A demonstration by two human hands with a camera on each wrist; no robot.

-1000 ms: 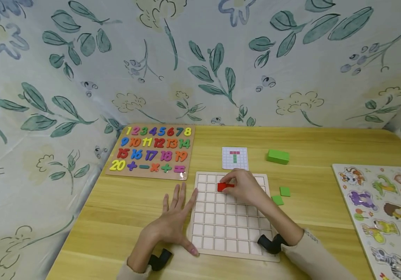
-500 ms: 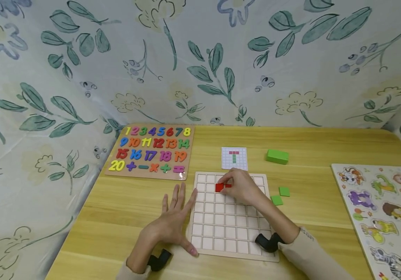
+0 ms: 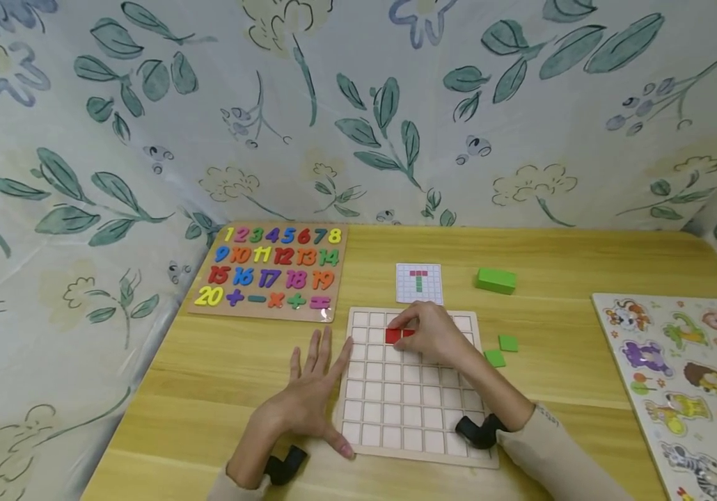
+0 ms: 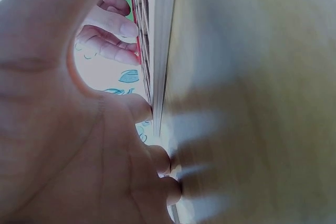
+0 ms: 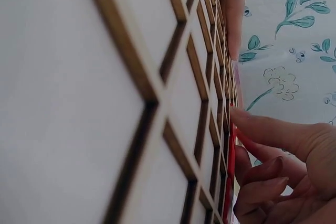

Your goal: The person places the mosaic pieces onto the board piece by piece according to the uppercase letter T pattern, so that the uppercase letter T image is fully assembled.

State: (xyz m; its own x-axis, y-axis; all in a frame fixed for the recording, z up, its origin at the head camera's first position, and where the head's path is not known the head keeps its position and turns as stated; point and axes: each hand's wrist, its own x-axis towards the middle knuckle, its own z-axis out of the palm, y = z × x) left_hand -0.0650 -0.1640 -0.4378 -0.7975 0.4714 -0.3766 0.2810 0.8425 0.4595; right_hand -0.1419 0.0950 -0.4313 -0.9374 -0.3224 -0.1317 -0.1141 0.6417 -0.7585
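A wooden grid board (image 3: pixel 383 419) lies on the table in the head view. Thumb and forefinger of my right hand (image 3: pixel 438 337) pinch a red square tile (image 3: pixel 392 337) at a cell in the second row from the top. Another red tile (image 3: pixel 408 334) is just right of it, partly hidden by the fingers. The right wrist view shows the fingertips at the red tile (image 5: pixel 231 140) low on the grid. My left hand (image 3: pixel 305 400) is spread flat, its forefinger and thumb touching the board's left edge.
Two green tiles (image 3: pixel 494 358) lie right of the board, with a green block (image 3: pixel 496 280) farther back. Behind the board is a pattern card (image 3: pixel 405 292) showing a red-and-green T. A number board (image 3: pixel 252 312) sits at back left, an animal puzzle (image 3: pixel 647 362) at right.
The red tile under my right fingers has shifted slightly left and gone from tilted to lying flat in its cell. My left hand has stayed put.
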